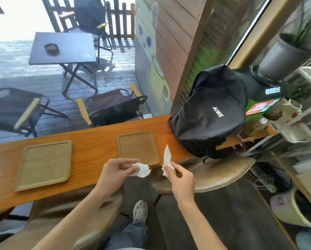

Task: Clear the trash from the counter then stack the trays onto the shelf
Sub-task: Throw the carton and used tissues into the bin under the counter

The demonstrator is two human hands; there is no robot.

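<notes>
Two empty wooden trays lie on the orange wooden counter (93, 150): the left tray (44, 164) and the right tray (138, 147). My left hand (115, 171) holds a crumpled white tissue (142, 170) over the counter's front edge, just below the right tray. My right hand (180, 179) pinches a second, longer white tissue (167, 156) that sticks upward, beside the right tray's near right corner.
A black backpack (208, 114) sits on the counter's right end. Two brown padded stools (214, 175) stand under the counter. A shelf with plant pots (284, 56) and clutter is at the right. A pale bin (295, 210) stands on the floor at lower right.
</notes>
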